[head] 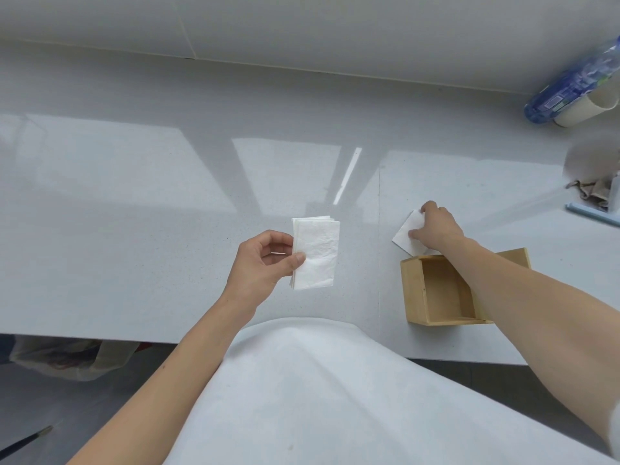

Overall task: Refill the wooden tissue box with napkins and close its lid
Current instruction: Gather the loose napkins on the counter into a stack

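Currently on record, hands first and working outward.

Item one: our left hand (265, 260), raised over the counter (134, 229), thumb and curled fingers pinching the napkin stack (317, 253) along its left edge. We judge the stack is held upright and clear of the surface so that it stays squared and ready to take more. It consists of white paper, folded into a tall rectangle, softly crinkled, with several layers showing at the top.

Item two: our right hand (436, 229), reaching past the box, fingertips and thumb curled round the edges of a loose napkin (404, 231) lying flat on the counter. It is thin, white and square-cornered. This is probably a pick-up to add to the stack. Whether it has left the surface we cannot tell.

Item three: wooden tissue box (416, 290), near the counter's front edge, beneath our right forearm. It is made of pale unfinished wood with straight walls. It is open, and its visible interior is bare. We cannot pick out the lid with certainty.

Item four: the counter itself, which is pale grey, glossy and faintly speckled.

Item five: blue bottle (570, 85), far right corner, well apart.
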